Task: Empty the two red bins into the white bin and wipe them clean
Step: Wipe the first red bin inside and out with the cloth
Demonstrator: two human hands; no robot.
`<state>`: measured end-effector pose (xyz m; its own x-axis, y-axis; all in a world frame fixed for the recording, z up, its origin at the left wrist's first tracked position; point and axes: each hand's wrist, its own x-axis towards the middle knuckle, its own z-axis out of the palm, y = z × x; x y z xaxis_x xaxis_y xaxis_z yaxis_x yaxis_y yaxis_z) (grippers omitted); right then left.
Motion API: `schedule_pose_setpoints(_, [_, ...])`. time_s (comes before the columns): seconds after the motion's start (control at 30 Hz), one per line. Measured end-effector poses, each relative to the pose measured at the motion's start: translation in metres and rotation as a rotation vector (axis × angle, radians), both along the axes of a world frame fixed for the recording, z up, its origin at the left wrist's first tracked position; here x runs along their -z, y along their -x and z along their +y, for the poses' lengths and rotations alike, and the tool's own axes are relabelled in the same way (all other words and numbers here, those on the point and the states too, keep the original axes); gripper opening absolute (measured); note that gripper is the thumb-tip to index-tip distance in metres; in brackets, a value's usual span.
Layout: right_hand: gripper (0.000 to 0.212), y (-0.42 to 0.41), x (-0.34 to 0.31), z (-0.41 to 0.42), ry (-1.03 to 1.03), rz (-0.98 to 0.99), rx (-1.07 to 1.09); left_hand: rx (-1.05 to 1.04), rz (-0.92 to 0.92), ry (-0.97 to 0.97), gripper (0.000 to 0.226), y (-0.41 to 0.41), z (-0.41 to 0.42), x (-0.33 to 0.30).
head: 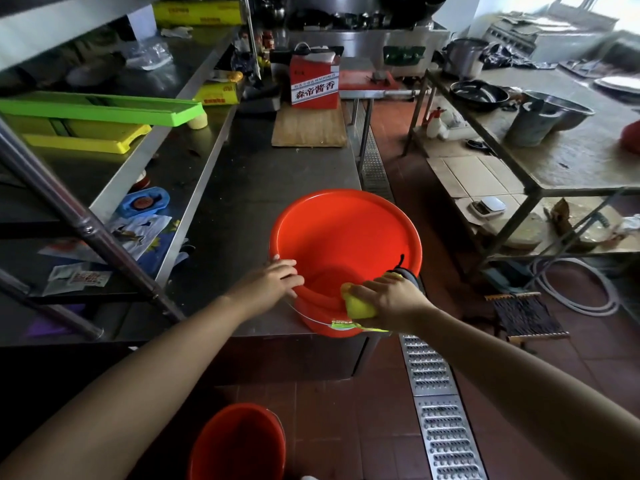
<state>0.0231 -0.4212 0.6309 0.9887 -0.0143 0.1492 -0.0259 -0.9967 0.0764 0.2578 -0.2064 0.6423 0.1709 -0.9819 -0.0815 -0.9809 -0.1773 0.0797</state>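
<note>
A red bin (pixel 346 251) sits on the surface (pixel 249 188) between your hands. Your left hand (pixel 273 280) rests flat on its near rim. Your right hand (pixel 391 299) squeezes a yellow sponge (pixel 358 304) against the rim.

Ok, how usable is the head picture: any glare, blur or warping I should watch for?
Head view: the window at top right is blown out; straight shelf edges bow toward the borders; the far stove is dim and soft; the red bucket, left hand and right hand with the yellow sponge are sharp.
</note>
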Motion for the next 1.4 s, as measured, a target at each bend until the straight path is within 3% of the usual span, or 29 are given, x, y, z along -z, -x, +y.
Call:
schedule_pose_setpoints(0.07, [0.070,0.004,0.000,-0.009,0.022,0.004,-0.016,0.071,-0.174,-0.011,0.038,-0.001,-0.005,-0.006])
schedule_pose_setpoints(0.13, [0.067,0.002,0.001,-0.007,0.019,-0.017,-0.020,0.084,-0.226,-0.036,0.040,0.008,-0.007,-0.013])
schedule_pose_setpoints(0.23, [0.057,-0.005,0.003,0.004,0.018,-0.073,-0.008,0.094,-0.203,-0.058,0.050,0.043,-0.013,-0.015])
schedule_pose_setpoints(0.4, [0.058,-0.009,0.006,0.014,0.001,-0.118,0.027,0.029,-0.091,0.027,0.040,0.089,-0.032,-0.002])
schedule_pose_setpoints(0.57, [0.068,0.003,0.013,-0.011,0.037,-0.161,-0.119,0.137,-0.191,0.165,0.040,0.049,0.000,0.004])
schedule_pose_setpoints(0.63, [0.069,0.007,0.012,-0.026,0.062,-0.172,-0.173,0.144,-0.222,0.172,0.033,0.023,0.013,0.003])
schedule_pose_setpoints(0.7, [0.065,0.008,0.008,-0.031,0.070,-0.186,-0.202,0.112,-0.224,0.134,0.039,0.005,0.020,0.000])
schedule_pose_setpoints(0.8, [0.059,0.004,-0.001,-0.023,0.095,-0.203,-0.181,0.145,-0.230,0.124,0.033,-0.003,0.017,-0.006])
schedule_pose_setpoints(0.93, [0.057,-0.008,-0.004,0.020,0.112,-0.215,-0.096,0.213,-0.151,0.078,0.050,0.037,-0.002,-0.002])
schedule_pose_setpoints(1.03, [0.059,-0.019,-0.005,0.050,0.092,-0.209,-0.030,0.214,-0.126,0.122,0.044,0.055,-0.011,0.006])
schedule_pose_setpoints(1.23, [0.067,0.002,-0.005,0.028,0.063,-0.159,-0.031,0.341,-0.099,0.270,0.028,-0.003,0.013,0.007])
schedule_pose_setpoints(1.4, [0.074,-0.012,-0.009,0.023,0.062,-0.128,0.005,0.295,-0.139,0.120,0.037,-0.026,0.009,-0.010])
